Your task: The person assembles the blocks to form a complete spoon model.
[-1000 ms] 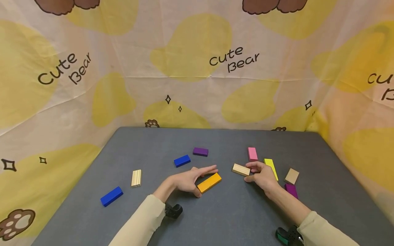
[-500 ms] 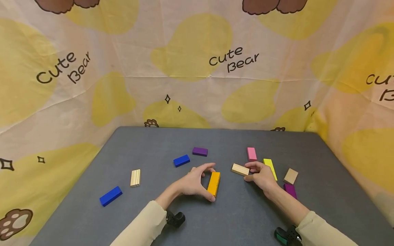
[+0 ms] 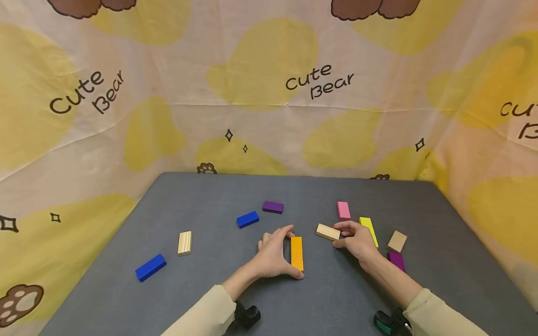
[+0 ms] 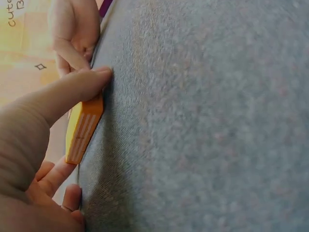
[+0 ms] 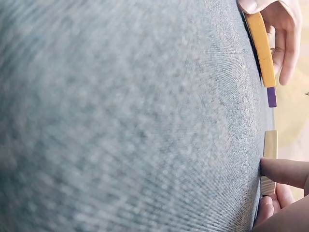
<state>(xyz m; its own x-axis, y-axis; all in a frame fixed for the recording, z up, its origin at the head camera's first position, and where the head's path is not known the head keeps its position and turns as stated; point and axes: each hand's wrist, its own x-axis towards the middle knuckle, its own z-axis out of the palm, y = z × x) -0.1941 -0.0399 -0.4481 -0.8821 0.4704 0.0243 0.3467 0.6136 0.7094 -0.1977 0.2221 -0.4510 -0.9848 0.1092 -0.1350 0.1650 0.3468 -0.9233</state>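
Head view: scan left to right, with the orange block (image 3: pixel 296 254) as your reference. Well to its left lie the nearer blue block (image 3: pixel 151 268) and a striped wood block (image 3: pixel 185 243). To its left and beyond it lie the farther blue block (image 3: pixel 248 219) and the left purple block (image 3: pixel 273 207). Directly left of the reference is your left hand (image 3: pixel 273 256), spread to the block's length: thumb at the near end, fingers at the far end. You hold it end to end; the far contact is partly hidden, so its firmness cannot be confirmed. The orange block appears flat on the gray table (image 3: pixel 126 308), its length pointing away from you.

Right of it, and apart, lies the pale wood block (image 3: pixel 328 231), its right end in a narrow pinch between thumb and fingers of your right hand (image 3: pixel 357 242). Farther right are the pink block (image 3: pixel 343 211), yellow block (image 3: pixel 369 229), right purple block (image 3: pixel 396 260) and tan block (image 3: pixel 397 241).

Step in hand, as judged: positioning the orange block while steadying the pale one. Next, apply even pressure at both ends before turning, sliding or lifting; keep your right pinch steady to prevent swivel.
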